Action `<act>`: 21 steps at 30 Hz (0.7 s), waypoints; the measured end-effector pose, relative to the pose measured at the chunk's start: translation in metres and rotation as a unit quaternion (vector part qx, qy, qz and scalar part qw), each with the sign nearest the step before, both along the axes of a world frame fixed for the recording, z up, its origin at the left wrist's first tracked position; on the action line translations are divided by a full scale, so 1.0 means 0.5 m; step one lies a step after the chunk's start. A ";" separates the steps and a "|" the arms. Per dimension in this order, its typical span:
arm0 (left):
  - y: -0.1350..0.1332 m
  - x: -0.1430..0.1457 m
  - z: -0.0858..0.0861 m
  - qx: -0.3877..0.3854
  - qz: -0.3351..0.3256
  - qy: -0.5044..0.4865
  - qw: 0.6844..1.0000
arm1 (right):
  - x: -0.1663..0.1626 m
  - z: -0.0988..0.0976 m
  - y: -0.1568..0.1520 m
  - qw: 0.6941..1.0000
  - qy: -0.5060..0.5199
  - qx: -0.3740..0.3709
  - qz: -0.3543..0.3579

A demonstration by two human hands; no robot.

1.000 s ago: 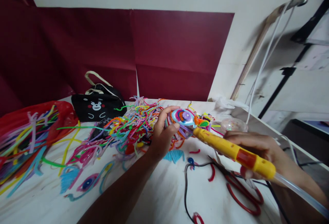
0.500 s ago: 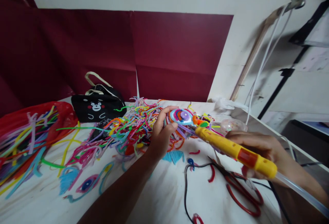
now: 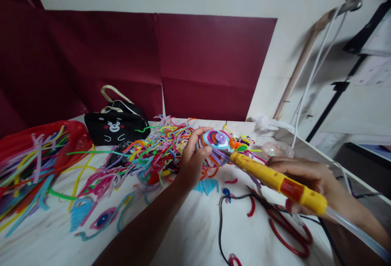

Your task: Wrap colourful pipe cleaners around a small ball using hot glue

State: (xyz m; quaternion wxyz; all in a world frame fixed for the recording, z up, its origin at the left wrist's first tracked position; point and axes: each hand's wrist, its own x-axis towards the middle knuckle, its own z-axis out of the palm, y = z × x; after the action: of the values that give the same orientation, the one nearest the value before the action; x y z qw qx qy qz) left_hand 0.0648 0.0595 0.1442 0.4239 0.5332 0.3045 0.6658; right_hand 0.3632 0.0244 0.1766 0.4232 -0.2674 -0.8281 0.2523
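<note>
My left hand (image 3: 191, 158) pinches a coiled, many-coloured pipe-cleaner piece (image 3: 217, 139) with a purple middle, held just above the table. My right hand (image 3: 308, 176) grips a yellow glue gun (image 3: 276, 181) with a red band and a clear glue stick out of its back. The gun's tip points at the lower right edge of the coiled piece, right beside it; I cannot tell if it touches. A heap of loose coloured pipe cleaners (image 3: 152, 152) lies just left of my left hand.
A red bag with long pipe cleaners (image 3: 33, 160) lies at the left. A black bear-face pouch (image 3: 116, 125) stands at the back. Red-handled scissors (image 3: 287, 225) and a black cord (image 3: 221, 221) lie under my right hand. Flat eye shapes (image 3: 100, 217) lie at the front left.
Both hands and the coiled piece have shifted only slightly. The glue gun's tip stays at the piece's edge.
</note>
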 end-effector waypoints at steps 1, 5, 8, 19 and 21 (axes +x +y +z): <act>0.000 0.001 0.000 -0.001 0.000 -0.002 1.000 | -0.003 0.008 -0.001 1.000 -0.004 0.000 0.002; -0.004 0.006 0.004 -0.001 0.000 -0.004 1.000 | -0.016 0.037 -0.006 1.000 -0.007 0.004 0.006; -0.007 0.009 0.008 0.002 0.001 0.004 1.000 | -0.027 0.045 -0.010 1.000 0.001 -0.008 0.012; -0.008 0.008 0.009 -0.009 -0.009 -0.007 1.000 | -0.026 0.035 -0.015 1.000 0.010 0.004 0.011; -0.007 0.006 0.006 -0.011 -0.013 -0.009 1.000 | -0.022 0.030 -0.014 1.000 0.014 0.009 0.005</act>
State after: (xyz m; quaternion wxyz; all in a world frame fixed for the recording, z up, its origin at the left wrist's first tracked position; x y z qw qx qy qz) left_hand 0.0679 0.0559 0.1471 0.4411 0.5268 0.3010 0.6613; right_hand 0.3524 0.0175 0.1914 0.4355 -0.2559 -0.8257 0.2512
